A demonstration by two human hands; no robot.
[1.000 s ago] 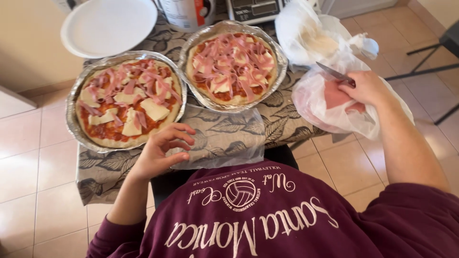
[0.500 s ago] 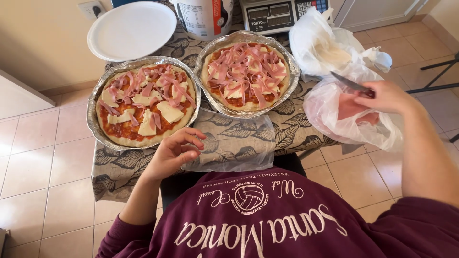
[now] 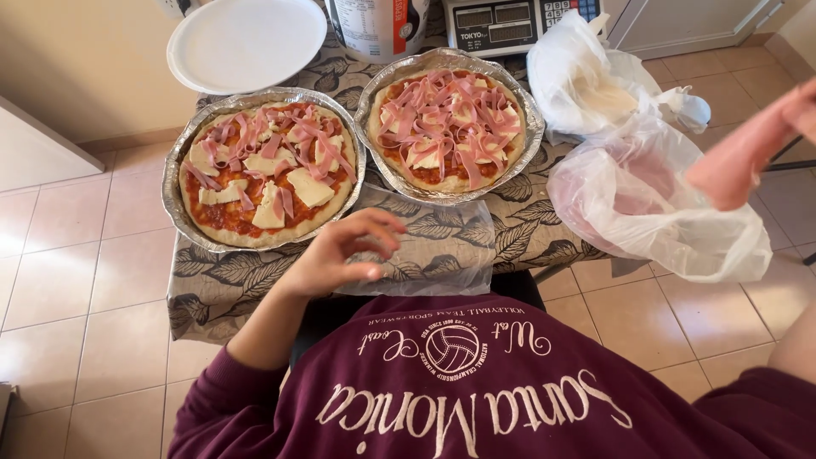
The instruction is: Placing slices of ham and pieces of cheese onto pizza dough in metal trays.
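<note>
L hand hovers w/ fingers loosely curled and spread, half open, gripping nothing; it sits over the near edge of the table, just above a flat clear plastic sheet, fingertips close to it but contact can't be told. R hand is mostly cut off at the right frame edge; only a bit shows, pinching a ham slice that hangs down, limp, pale pink, blurred. It is in the air off the table's right edge, above a clear bag.

That bag lies open at the table's right edge and shows more pink ham inside. Behind it, at the far right corner, a 2nd white bag holds sth pale, prob. cheese slices.

Pizzas: 2, each in a round foil tray. Left pizza sits toward the table's left edge: tomato sauce, big pale cheese pieces, a thinner scatter of ham strips. Right pizza sits mid-table, toward the far edge: same base, much denser cover of ham strips. The trays nearly touch.

Also: 1 white plate at the far left corner, 1 tall container and 1 digital scale along the far edge. Bags: 2. Leaf-pattern cloth covers the table.
</note>
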